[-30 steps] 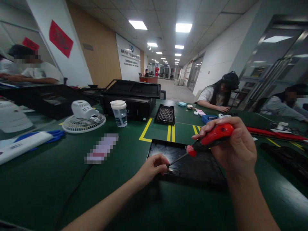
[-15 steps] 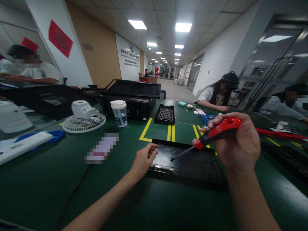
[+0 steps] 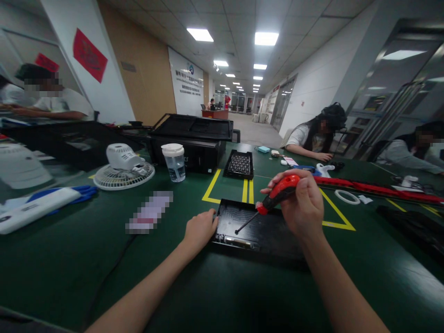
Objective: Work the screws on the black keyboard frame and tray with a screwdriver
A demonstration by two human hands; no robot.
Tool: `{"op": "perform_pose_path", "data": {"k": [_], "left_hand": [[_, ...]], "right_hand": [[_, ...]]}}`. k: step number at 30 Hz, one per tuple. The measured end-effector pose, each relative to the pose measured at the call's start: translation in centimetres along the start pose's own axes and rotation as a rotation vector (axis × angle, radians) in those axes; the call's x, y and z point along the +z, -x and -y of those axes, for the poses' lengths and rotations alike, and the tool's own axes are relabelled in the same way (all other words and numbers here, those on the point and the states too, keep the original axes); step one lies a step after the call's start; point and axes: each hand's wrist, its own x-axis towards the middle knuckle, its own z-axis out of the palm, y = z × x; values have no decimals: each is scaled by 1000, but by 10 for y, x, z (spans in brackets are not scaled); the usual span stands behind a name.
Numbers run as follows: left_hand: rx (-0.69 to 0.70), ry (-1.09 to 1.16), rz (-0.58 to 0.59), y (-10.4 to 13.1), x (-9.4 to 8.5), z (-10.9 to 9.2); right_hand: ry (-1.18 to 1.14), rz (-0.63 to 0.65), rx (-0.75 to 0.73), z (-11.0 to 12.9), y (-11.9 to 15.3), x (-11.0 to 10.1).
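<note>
A shallow black panel [image 3: 274,236] lies on the green table, with a metal strip [image 3: 237,242] near its lower left edge. My left hand [image 3: 200,229] grips the panel's left edge, fingers closed on it. In my right hand [image 3: 302,201] is a red and black screwdriver [image 3: 279,193], held tilted over the panel. Its shaft points down and left, and a small dark piece, perhaps a screw, shows at the tip above the panel surface.
Beyond the panel sit a black tray of small parts [image 3: 239,164], a lidded cup [image 3: 174,162] and a large black case [image 3: 190,143]. A white fan [image 3: 124,171] and a phone [image 3: 150,211] are at left. A white ring [image 3: 347,197] lies right. Other people sit around the table.
My right hand has moved left and slightly down with the screwdriver, its tip now nearer the metal strip. My left hand has shifted left with the panel, its fingers now lower on the edge.
</note>
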Motion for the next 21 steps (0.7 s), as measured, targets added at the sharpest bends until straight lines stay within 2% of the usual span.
{"op": "perform_pose_path", "data": {"k": [3,8,21], "left_hand": [[-1,-15,47,-1,1,0],[8,-14,48,-2,2,0],[41,-34,41,-2,4,4]], "right_hand": [[-21,23,56,-13,3,2],[-45,58,123,-28,8,7],[-48,102,136,-46,8,20]]}}
